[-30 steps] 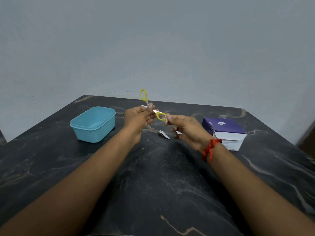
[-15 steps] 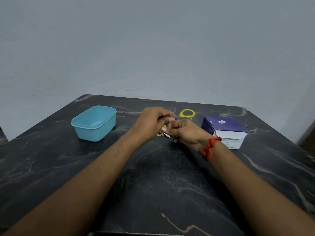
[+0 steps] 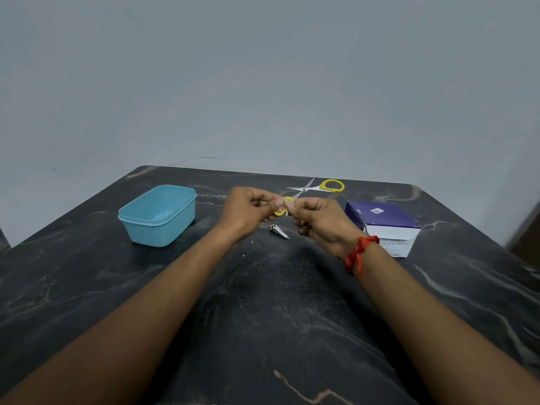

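Yellow-handled scissors (image 3: 309,188) lie wide open on the black marble table (image 3: 263,317), one handle loop toward the far edge and the other between my hands. My left hand (image 3: 245,211) has its fingers curled and pinches the near handle loop with thumb and fingertips. My right hand (image 3: 321,223), with a red thread on its wrist, is curled too. Its fingertips meet the same loop from the right, but its grip is hidden. A small metal nail clipper (image 3: 279,231) lies on the table just below both hands.
An open light-blue plastic container (image 3: 159,214) stands on the left of the table. A purple and white carton (image 3: 382,220) sits at the right, close to my right wrist. A grey wall rises behind the table's far edge.
The scissors, held up in the air a second ago, have come down onto the table and now lie spread open. Both hands lowered with them and stay together at the near handle.
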